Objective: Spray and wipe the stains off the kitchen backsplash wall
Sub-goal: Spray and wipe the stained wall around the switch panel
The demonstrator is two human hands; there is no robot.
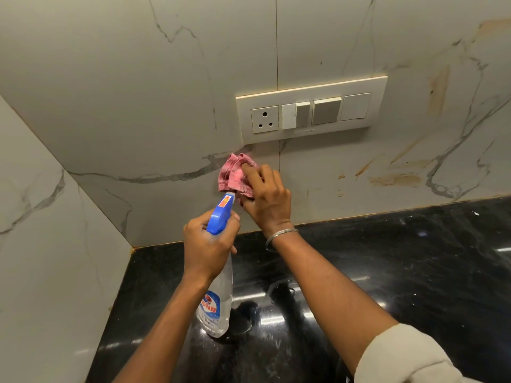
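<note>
Cloth [235, 172], pink and crumpled, is pressed to the marble-look backsplash wall [138, 106] by our right hand [266, 199], fingers bunching it just below the switch panel [311, 111]. Our left hand [207, 244] grips the spray bottle [218, 294], its nozzle beside the cloth. Brown stains [395, 179] lie well to the right.

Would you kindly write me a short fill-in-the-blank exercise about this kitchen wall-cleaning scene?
1. The left hand grips a spray bottle with a ____ trigger head.
2. The right hand holds a ____ cloth against the backsplash wall.
3. The brownish stains lie to the ____ of the cloth.
4. The socket on the switch panel has ____ holes.

Missing words: blue; pink; right; three.
</note>
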